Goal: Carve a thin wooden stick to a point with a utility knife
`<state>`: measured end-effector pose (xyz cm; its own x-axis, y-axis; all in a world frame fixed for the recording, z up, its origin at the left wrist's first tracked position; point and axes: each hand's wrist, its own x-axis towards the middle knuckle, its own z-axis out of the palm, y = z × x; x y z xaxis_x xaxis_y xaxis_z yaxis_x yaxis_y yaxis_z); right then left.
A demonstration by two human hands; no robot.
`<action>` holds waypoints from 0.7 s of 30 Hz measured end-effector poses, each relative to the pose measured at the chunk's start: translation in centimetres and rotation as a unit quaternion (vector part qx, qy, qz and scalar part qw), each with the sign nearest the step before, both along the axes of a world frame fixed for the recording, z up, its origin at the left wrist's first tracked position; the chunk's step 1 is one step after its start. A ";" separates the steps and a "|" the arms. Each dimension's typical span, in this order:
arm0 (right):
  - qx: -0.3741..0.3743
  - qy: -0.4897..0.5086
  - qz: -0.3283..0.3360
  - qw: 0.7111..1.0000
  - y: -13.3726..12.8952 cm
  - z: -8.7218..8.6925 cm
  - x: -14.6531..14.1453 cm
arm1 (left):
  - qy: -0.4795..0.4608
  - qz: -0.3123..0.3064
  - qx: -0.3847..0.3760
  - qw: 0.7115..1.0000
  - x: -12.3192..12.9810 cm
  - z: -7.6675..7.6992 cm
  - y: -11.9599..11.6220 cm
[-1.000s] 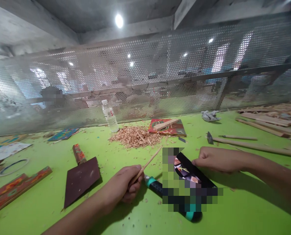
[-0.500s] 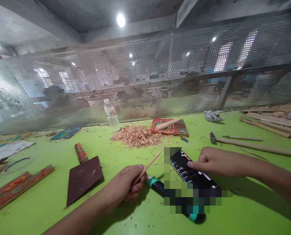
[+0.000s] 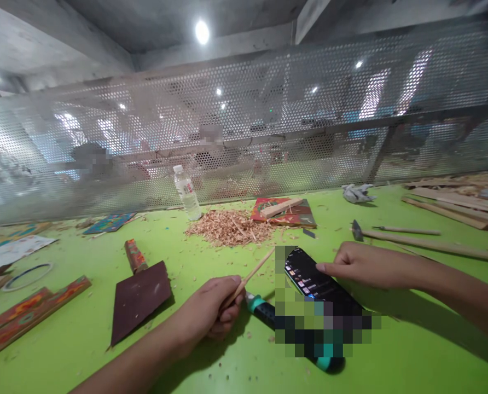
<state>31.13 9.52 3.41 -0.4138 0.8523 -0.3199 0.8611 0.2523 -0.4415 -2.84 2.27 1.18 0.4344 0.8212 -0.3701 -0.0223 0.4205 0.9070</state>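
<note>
My left hand (image 3: 215, 307) is closed around a thin wooden stick (image 3: 257, 268), whose end points up and to the right. Beneath that hand lies a utility knife (image 3: 264, 313) with a black and teal handle, partly hidden by pixelation. A phone (image 3: 315, 276) with a dark, lit screen is just right of the stick, its lower part blurred out. My right hand (image 3: 361, 265) has its fingers curled, and its thumb reaches onto the screen. Nothing shows in its grip.
Wood shavings (image 3: 230, 229) are heaped near a water bottle (image 3: 186, 194) and a painted board (image 3: 285, 213). Brown sandpaper (image 3: 141, 303) lies left of my hands. A hammer (image 3: 424, 243) and wood strips (image 3: 453, 210) are at right. Perforated metal mesh (image 3: 244, 131) stands behind the table.
My right thumb has shifted slightly up over the phone, and the content on its screen has changed. The left hand and stick stay put.
</note>
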 end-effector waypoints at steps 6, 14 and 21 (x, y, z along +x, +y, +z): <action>0.016 0.016 -0.005 1.000 0.2 -0.1 -0.1 | -0.001 -0.003 -0.002 1.000 0.0 0.1 -0.1; 0.086 0.098 -0.001 0.991 -0.7 1.1 -1.3 | -0.001 -0.005 0.003 1.000 0.1 0.2 -0.1; 0.093 0.130 0.010 0.987 -1.0 1.0 -1.5 | 0.004 0.001 0.007 1.000 0.2 0.5 -0.3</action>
<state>29.66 8.48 4.42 -0.4791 0.8768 -0.0399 0.7185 0.3657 -0.5916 -2.61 1.95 1.72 0.4293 0.8278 -0.3612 -0.0169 0.4072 0.9132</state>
